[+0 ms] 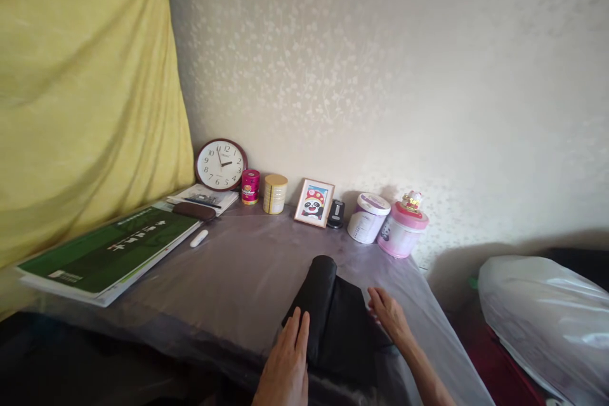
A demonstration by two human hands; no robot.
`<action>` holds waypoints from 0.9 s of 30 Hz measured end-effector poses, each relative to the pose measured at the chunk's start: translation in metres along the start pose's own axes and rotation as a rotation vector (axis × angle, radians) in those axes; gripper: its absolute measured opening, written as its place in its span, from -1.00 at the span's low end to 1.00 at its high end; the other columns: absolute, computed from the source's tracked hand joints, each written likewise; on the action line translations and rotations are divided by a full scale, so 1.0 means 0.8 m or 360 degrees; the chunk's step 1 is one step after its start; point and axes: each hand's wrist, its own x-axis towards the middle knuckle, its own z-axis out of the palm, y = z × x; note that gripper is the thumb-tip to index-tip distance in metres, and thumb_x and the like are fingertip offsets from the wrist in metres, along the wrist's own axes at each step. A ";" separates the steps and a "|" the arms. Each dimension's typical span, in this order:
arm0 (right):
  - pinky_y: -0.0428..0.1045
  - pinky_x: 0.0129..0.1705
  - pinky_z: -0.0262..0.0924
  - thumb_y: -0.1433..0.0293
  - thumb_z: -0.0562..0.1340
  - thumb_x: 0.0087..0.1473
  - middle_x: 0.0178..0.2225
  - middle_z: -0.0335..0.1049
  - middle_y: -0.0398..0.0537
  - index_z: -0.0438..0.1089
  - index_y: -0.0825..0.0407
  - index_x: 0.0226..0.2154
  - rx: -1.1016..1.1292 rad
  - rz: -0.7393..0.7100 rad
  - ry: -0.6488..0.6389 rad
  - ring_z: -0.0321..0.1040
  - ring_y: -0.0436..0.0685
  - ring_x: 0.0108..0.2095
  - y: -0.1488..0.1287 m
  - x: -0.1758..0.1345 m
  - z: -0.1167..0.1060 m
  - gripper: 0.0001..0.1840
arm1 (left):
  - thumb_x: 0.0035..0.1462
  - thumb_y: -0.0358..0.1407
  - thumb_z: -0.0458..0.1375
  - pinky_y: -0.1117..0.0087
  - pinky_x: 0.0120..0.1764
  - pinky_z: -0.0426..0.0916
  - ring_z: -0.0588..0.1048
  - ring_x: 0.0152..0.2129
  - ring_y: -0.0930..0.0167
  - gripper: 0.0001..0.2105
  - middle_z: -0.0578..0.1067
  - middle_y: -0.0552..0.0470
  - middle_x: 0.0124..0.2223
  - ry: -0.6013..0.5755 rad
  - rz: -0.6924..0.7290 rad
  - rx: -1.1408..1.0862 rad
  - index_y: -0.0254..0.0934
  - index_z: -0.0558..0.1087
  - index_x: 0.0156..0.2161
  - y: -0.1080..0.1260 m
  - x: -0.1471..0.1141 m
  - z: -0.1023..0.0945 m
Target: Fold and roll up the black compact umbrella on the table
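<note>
Here along the back edge of the surface stand the containers: a magenta tin, a can with a yellow lid, a white-and-purple tub and, at the back right corner, a pink-lidded tub with a small gold-and-red figurine riding on top; what's inside them is hidden. Glossy, lightly rumpled grey covers the surface, and a flat rectangular picture frame leans between can and tubs. Now down to the near edge, towards the right: a smooth, matte black sheet, its left part a thick rounded roll, the rest lying flat. The left hand rests open on the roll, fingers straight and together; the right hand, fingers bent, is at the sheet's right side, whether pinching it I can't tell.
</note>
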 end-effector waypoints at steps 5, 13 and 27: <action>-0.10 -0.66 0.19 0.06 -0.04 -0.01 -0.59 0.32 -0.18 0.34 0.03 -0.29 0.0461 0.0140 -0.0255 0.35 0.06 -0.58 -0.014 -0.037 0.005 -0.54 | -0.03 -0.54 -0.16 0.16 0.15 0.10 -0.03 0.21 0.28 -0.31 -0.15 -0.14 0.31 0.0047 0.0030 0.0016 -0.35 -0.22 0.25 0.001 -0.001 -0.001; -0.03 -0.49 0.21 0.06 0.12 -0.09 -0.58 0.37 -0.13 0.40 0.04 -0.38 0.0500 -0.0116 -0.0121 0.36 0.14 -0.47 -0.049 -0.048 0.004 -0.59 | 0.01 -0.51 -0.16 0.21 0.13 0.14 0.03 0.20 0.28 -0.34 -0.11 -0.17 0.30 0.0092 -0.0001 0.0035 -0.36 -0.21 0.25 0.001 -0.006 0.000; -0.02 -0.46 0.25 0.16 0.14 -0.04 -0.46 0.42 -0.07 0.32 0.08 -0.23 0.1023 -0.0216 -0.0316 0.38 0.14 -0.43 -0.140 -0.023 0.052 -0.62 | -0.06 -0.54 -0.10 0.28 0.15 0.09 0.03 0.20 0.29 -0.31 -0.09 -0.23 0.29 -0.0022 -0.0092 0.0071 -0.45 -0.15 0.23 0.010 -0.004 -0.012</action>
